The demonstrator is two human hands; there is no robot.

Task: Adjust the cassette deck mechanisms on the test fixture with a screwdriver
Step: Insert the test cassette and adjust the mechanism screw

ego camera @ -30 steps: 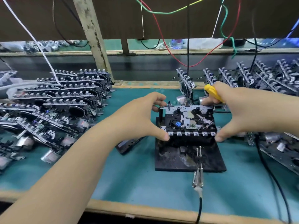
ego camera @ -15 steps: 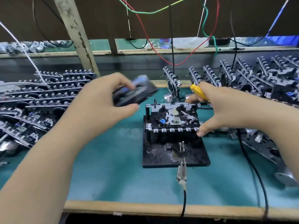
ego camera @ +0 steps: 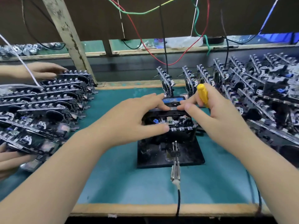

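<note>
On the test fixture [ego camera: 169,152], a black plate lying flat on the teal mat [ego camera: 123,178]: one cassette deck mechanism [ego camera: 171,122], dark plastic and bright stamped metal, with a row of small square silver tabs along its near edge and a blue part inside. Cassette [ego camera: 174,101] at its far edge, blue label and one reel hub showing. Left hand [ego camera: 134,120] spread over the mechanism's left half, fingers nearly straight and apart, fingertips on the cassette, thumb laid along the tab row. Right hand [ego camera: 215,117] at the right side: index finger stretched out to the cassette, remaining fingers curled round the screwdriver [ego camera: 203,95], of which only the glossy yellow handle shows, upright above the fist; blade hidden. Metal clip [ego camera: 175,172] with a black lead fastened at the plate's near edge. Rows of similar mechanisms [ego camera: 45,110] lying stacked to the left, more mechanisms standing on edge [ego camera: 252,88] to the right, all toothed metal strips and dark flywheels. Other hands [ego camera: 42,70] touching the left rows. Red, green, yellow and black wires [ego camera: 139,12] hanging before a dark brown board behind. Raw wooden edging [ego camera: 145,209] along the bench front.
</note>
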